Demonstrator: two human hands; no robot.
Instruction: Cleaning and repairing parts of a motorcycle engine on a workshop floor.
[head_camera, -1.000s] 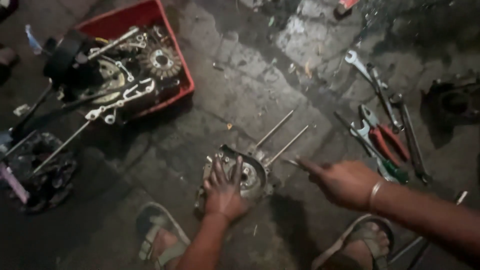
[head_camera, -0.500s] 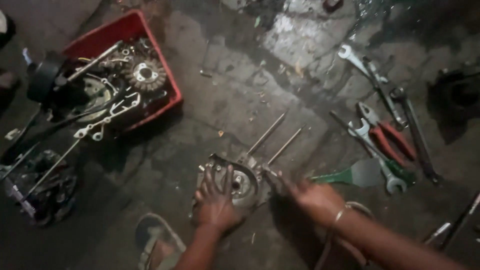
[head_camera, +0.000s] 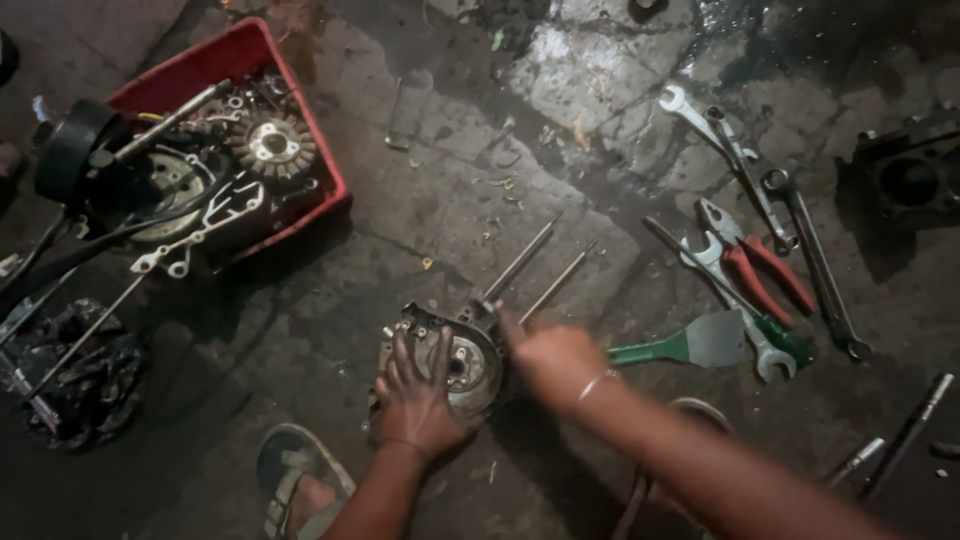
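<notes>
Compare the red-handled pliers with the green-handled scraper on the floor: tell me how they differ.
The red-handled pliers have two coated handles and narrow metal jaws; the green-handled scraper has one handle and a broad flat blade. The pliers lie among the wrenches, pointing up-left; the scraper lies below them, blade to the right, handle toward the right hand. Both rest untouched on the stained concrete floor.

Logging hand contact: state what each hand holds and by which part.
Left hand presses flat on the engine casing, fingers spread over its face. Right hand is at its right edge, blurred; its hold cannot be told.
</notes>
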